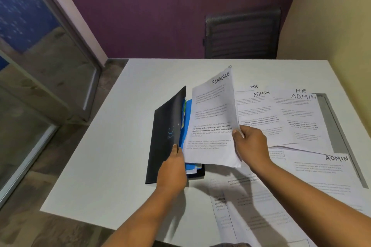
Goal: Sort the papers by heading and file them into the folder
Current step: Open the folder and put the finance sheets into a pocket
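Observation:
A dark folder (164, 136) lies on the white table (112, 156), its front cover lifted upright by my left hand (172, 168), which pinches the cover's lower edge. Blue dividers (187, 124) show inside. My right hand (251, 144) grips the right edge of a white sheet headed FINANCE (212, 118), held tilted over the folder's open right side. To the right lie sheets headed HR and ADMIN (259, 110), a second HR and ADMIN pair (301, 114), and another ADMIN sheet (325, 168). More printed papers (251, 212) lie near me.
A black mesh chair (243, 34) stands behind the table's far edge against the purple wall. A yellow wall borders the table on the right. On the left stands a glass door (40, 56), with bare floor between it and the table's left edge.

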### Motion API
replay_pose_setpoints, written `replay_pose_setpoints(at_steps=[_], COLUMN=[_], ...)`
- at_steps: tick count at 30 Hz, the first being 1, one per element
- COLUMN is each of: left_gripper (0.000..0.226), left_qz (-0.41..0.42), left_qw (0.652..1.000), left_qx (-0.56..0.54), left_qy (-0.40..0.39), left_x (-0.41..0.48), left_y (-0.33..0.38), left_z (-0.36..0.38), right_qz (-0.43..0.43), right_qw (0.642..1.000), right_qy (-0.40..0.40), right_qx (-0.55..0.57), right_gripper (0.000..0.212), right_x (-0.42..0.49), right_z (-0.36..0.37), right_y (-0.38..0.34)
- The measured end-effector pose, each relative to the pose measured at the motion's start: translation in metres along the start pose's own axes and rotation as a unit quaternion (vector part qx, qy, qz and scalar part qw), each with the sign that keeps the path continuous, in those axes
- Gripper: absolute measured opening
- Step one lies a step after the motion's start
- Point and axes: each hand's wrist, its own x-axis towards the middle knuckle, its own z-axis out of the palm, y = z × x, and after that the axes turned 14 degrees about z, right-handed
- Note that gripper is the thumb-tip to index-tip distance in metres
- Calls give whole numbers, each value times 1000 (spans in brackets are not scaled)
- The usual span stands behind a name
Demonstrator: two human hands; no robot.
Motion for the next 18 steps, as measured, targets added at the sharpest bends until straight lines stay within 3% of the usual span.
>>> replay_pose_setpoints(at_steps=[4,9,13,18], left_gripper=[57,56,53,67], left_qz=[-12,19,15,20], left_qw=[996,996,994,996], left_qx=[-82,-72,-95,-54], left_qy=[24,44,43,72], left_x=[-1,-7,-10,-8], left_y=[-10,-15,-15,-23], left_z=[4,-1,-5,-9], right_qz=[-5,-5,-3,11], right_qw=[999,996,991,983], right_qy=[-12,-1,-21,-44], right_qx=[-38,-88,-130,-176], right_gripper=[22,49,47,40], right_x=[-5,-15,-19,-16], right_z=[20,40,58,72], right_y=[-10,-14,-24,-38])
